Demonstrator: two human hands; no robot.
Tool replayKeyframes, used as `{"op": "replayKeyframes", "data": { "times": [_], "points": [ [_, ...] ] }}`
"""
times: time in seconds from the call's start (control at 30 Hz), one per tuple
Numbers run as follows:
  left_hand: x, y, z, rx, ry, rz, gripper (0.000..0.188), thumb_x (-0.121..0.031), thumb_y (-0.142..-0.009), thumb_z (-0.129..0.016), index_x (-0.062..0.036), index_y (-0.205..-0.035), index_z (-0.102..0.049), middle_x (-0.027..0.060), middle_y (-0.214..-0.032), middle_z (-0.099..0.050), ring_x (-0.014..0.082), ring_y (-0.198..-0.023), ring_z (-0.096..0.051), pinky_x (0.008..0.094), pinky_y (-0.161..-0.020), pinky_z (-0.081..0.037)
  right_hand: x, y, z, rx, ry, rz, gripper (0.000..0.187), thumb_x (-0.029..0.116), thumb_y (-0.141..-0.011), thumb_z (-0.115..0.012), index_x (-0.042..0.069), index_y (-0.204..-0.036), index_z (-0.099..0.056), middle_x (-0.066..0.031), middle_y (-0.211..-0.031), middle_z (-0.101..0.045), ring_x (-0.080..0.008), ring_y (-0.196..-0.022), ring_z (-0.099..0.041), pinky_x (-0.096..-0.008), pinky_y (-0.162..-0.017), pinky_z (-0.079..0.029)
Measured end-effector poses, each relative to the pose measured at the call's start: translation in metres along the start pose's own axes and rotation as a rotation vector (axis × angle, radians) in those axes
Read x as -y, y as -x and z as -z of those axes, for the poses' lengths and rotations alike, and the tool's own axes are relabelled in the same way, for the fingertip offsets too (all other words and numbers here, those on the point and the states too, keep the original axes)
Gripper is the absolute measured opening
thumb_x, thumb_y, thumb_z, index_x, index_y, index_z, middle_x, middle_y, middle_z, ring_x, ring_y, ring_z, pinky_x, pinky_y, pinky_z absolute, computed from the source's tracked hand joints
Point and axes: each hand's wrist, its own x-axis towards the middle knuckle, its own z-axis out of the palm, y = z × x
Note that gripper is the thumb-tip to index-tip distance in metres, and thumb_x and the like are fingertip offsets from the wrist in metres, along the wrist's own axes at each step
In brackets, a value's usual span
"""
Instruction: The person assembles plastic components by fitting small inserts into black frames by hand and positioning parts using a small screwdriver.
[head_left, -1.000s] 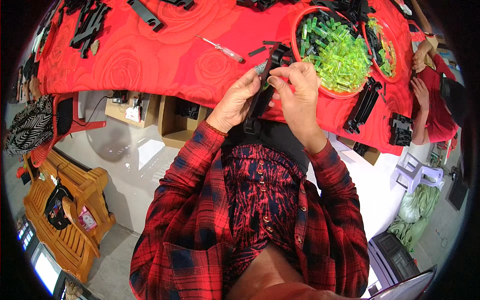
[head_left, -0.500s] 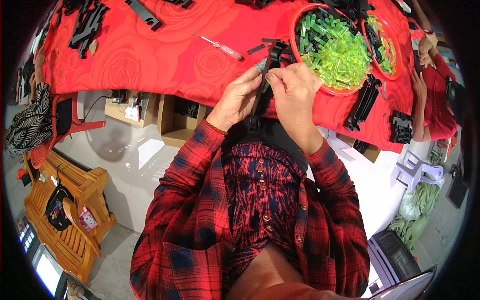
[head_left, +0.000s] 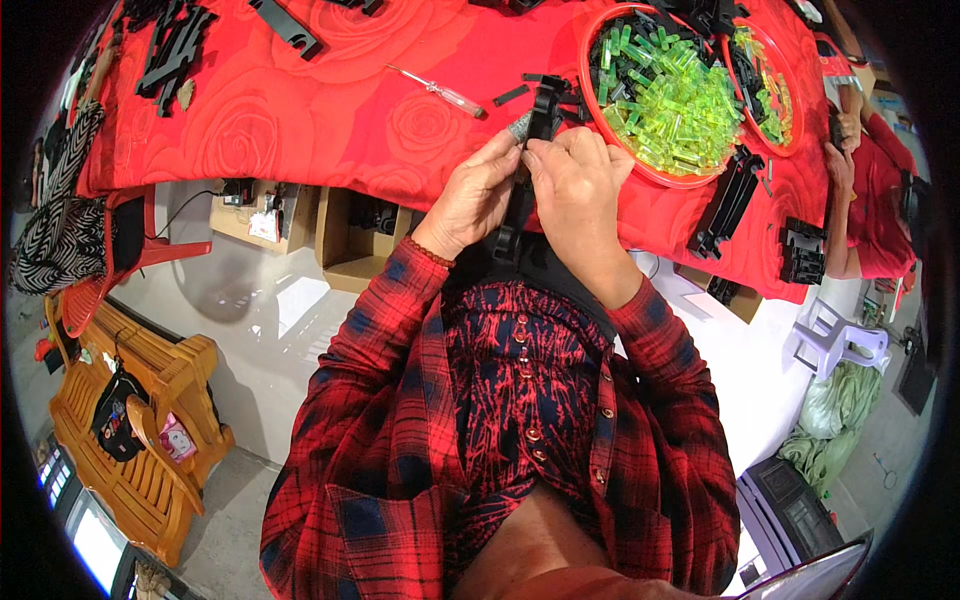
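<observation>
A long black plastic part [head_left: 513, 217] is held upright between my two hands, its top end over the table's near edge. My left hand [head_left: 476, 197] grips its left side; a grey wrap covers one fingertip. Against the part's middle, the thumb and fingers of my right hand [head_left: 580, 185] are pinched together; whatever they hold is hidden. Just right of my right hand stands a red round basin [head_left: 583, 75] heaped with small clear yellow-green pieces [head_left: 685, 110] and dark ones. A screwdriver [head_left: 440, 92] with a clear handle lies left of the part.
Red rose-patterned cloth [head_left: 330, 110] covers the table. More black parts lie at the far left [head_left: 172, 65] and right [head_left: 725, 205]. A second red basin [head_left: 797, 120] stands right. People sit at both sides, one in a red top [head_left: 880, 205]. An open cardboard box [head_left: 355, 270] sits below the edge.
My right hand has shifted slightly left and closer against the black part. The part has turned a little in my left hand. The person at the left has leaned toward the table.
</observation>
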Motion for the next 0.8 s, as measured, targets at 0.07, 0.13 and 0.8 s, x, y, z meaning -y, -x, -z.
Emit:
{"op": "replayKeyframes", "data": {
  "times": [0.07, 0.13, 0.8],
  "points": [
    [-0.002, -0.001, 0.001, 0.056, 0.011, -0.013, 0.046, -0.01, -0.104, -0.049, 0.0009, -0.147, -0.039, 0.0063, -0.138, -0.053, 0.0158, -0.128, -0.048, 0.0306, -0.111, -0.036, 0.001, 0.0, 0.006, 0.072, -0.148, -0.045, 0.017, 0.005, -0.084, -0.072, 0.005, -0.1, -0.073, -0.0067, -0.083, -0.059, -0.0236, -0.085, -0.059, -0.0379, -0.078, -0.038],
    [0.0, -0.002, 0.005, 0.054, 0.054, 0.005, 0.046, -0.011, -0.104, -0.048, 0.0011, -0.147, -0.039, 0.007, -0.138, -0.053, 0.0165, -0.126, -0.051, 0.0307, -0.11, -0.039, -0.003, 0.005, 0.007, 0.051, -0.244, -0.102, 0.02, 0.002, -0.083, -0.07, 0.004, -0.103, -0.072, -0.0067, -0.086, -0.058, -0.024, -0.084, -0.058, -0.0374, -0.077, -0.04],
    [0.003, -0.005, 0.006, 0.09, 0.03, 0.008, 0.046, -0.013, -0.101, -0.055, 0.0019, -0.144, -0.045, 0.0053, -0.138, -0.056, 0.0134, -0.129, -0.05, 0.0288, -0.111, -0.036, 0.004, 0.002, 0.008, -0.003, 0.038, 0.009, 0.017, 0.012, -0.078, -0.075, 0.01, -0.095, -0.071, -0.0046, -0.09, -0.057, -0.0228, -0.088, -0.055, -0.0399, -0.081, -0.033]
  ]
}}
